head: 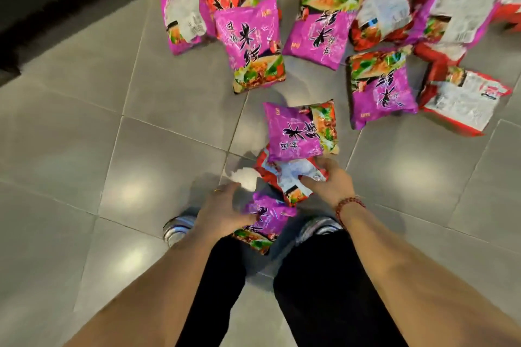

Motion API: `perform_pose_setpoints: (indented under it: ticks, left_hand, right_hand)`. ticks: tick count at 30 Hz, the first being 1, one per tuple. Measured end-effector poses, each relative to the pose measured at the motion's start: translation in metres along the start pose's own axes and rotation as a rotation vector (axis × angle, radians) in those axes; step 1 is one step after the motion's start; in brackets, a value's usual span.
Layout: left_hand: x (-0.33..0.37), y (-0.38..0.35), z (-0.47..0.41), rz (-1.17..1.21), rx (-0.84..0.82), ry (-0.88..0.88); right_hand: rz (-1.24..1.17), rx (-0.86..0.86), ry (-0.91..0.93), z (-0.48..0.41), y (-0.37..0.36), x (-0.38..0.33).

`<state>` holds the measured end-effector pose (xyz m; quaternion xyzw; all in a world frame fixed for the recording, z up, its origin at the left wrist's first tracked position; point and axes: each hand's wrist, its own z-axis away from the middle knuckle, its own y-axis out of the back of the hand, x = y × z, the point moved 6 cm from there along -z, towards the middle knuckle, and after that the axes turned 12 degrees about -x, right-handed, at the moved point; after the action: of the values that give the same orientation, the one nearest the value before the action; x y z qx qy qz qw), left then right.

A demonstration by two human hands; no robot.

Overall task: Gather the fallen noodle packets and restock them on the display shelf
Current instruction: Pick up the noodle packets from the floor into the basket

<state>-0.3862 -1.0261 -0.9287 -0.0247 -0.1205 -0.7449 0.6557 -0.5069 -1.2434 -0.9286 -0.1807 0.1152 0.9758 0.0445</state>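
Purple and red noodle packets lie scattered over the grey tiled floor [84,135]. My left hand [222,211] grips a purple packet [265,222] just above my shoes. My right hand [329,180] holds a red packet [284,177] lying back side up, with its fingers curled on the packet's edge. Another purple packet [298,129] lies partly on top of the red one, just beyond my right hand. More purple packets sit further ahead, one in the middle [253,48] and one to the right [380,87].
A heap of red and purple packets [408,3] fills the top right. A dark low base or shelf edge [56,8] runs along the top left. My two shoes [177,228] stand at the near middle, with my dark trouser legs below them.
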Motion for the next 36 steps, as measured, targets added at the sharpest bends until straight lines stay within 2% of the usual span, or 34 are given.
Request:
perform_pose_setpoints:
  ticks: [6,10,15,18,21,25,28,31,36]
  left_hand:
    - [-0.028,-0.048,-0.061,0.065,-0.085,-0.112]
    - [-0.036,-0.064,-0.081,-0.004,-0.015,-0.109]
    - [-0.038,-0.053,-0.072,0.070,0.054,-0.114]
    - [-0.048,-0.029,-0.049,0.116,0.121,-0.118]
    - [-0.064,0.003,-0.011,0.261,0.216,-0.108]
    - [-0.095,0.050,0.062,0.650,0.323,-0.056]
    - [-0.104,0.083,0.134,0.932,0.392,-0.115]
    - [-0.114,0.118,0.211,1.191,0.442,-0.178]
    - [-0.153,0.169,0.351,1.406,0.554,-0.271]
  right_hand:
    - [0.156,0.037,0.004,-0.071,-0.026,0.035]
    - [0.307,0.037,-0.013,-0.088,-0.032,0.032]
    - [0.251,-0.004,-0.040,-0.084,-0.033,0.027]
    - [0.133,0.011,-0.067,-0.065,-0.033,0.019]
    - [0.046,0.028,-0.104,-0.031,-0.033,0.001]
    - [-0.125,0.010,-0.014,0.036,-0.039,-0.051]
    - [-0.215,-0.047,0.105,0.094,-0.045,-0.115]
    - [-0.182,-0.113,0.224,0.157,-0.054,-0.192]
    - [-0.054,-0.218,0.339,0.272,-0.087,-0.316]
